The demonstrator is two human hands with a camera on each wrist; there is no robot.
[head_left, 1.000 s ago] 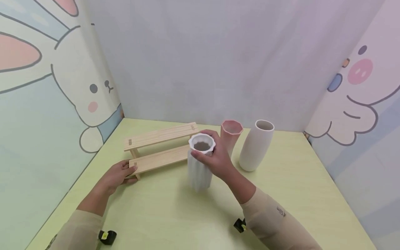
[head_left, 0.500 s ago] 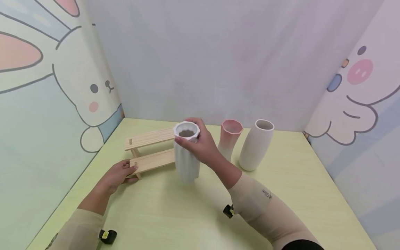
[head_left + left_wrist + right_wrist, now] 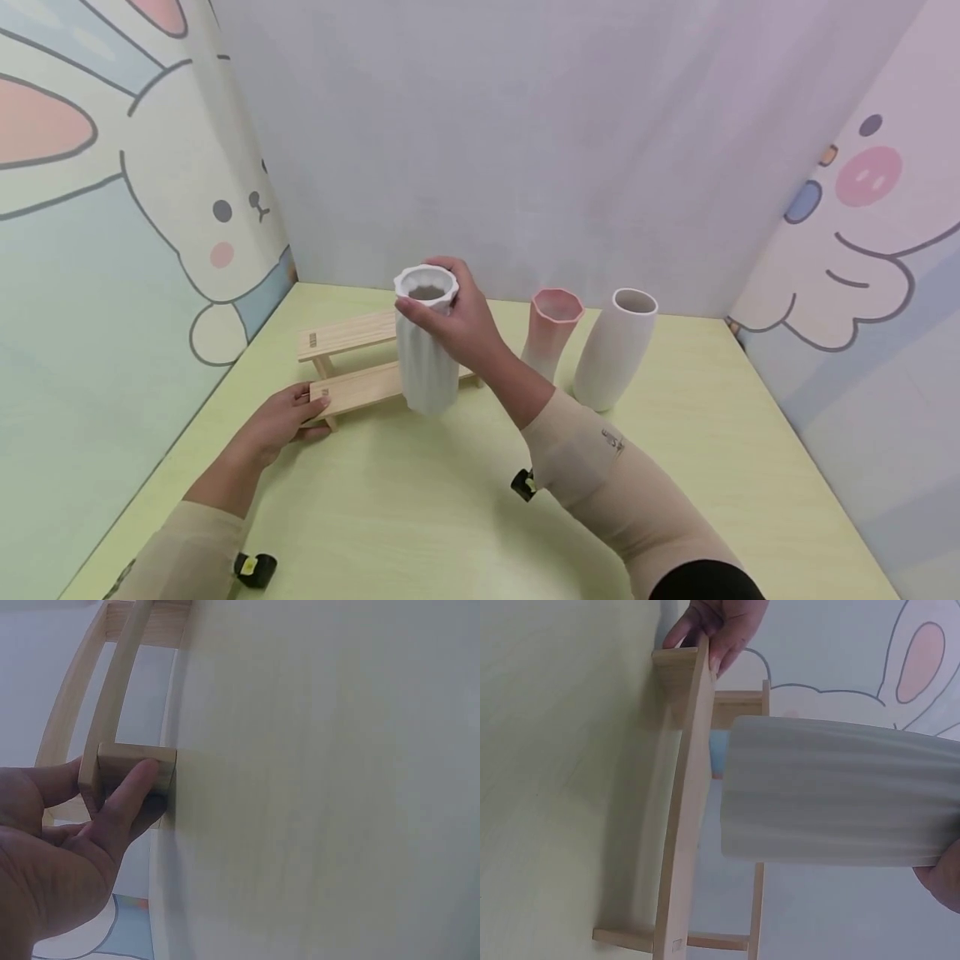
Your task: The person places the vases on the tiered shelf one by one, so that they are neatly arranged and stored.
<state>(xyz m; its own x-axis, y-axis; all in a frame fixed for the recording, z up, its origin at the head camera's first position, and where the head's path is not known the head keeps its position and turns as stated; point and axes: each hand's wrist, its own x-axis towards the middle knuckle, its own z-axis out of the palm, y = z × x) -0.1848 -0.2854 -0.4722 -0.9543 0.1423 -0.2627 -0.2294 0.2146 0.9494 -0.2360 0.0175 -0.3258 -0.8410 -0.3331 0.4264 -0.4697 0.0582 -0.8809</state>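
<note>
A white fluted vase (image 3: 429, 362) with a scalloped rim is upright in the air in the head view. My right hand (image 3: 472, 325) grips it near the top, thumb at the front of the rim. Behind it stands a two-step wooden stand (image 3: 360, 389), partly covered by the vase. My left hand (image 3: 276, 425) holds the left end of its lower board, with the thumb on top. The left wrist view has fingers (image 3: 124, 806) against the stand's leg. In the right wrist view, a gap separates the vase's base from the lower board (image 3: 682, 817).
Right of the stand are a pink vase (image 3: 551, 333), its lower part behind my right forearm, and a smooth white vase (image 3: 615, 350). Both stand on the pale green table (image 3: 375, 517). A grey curtain (image 3: 480, 167) hangs behind, with cartoon-printed panels at both sides.
My right hand has carried the white fluted vase left, upward and away from me, from beside the stand to over its lower board. My left hand has stayed at the stand's end.
</note>
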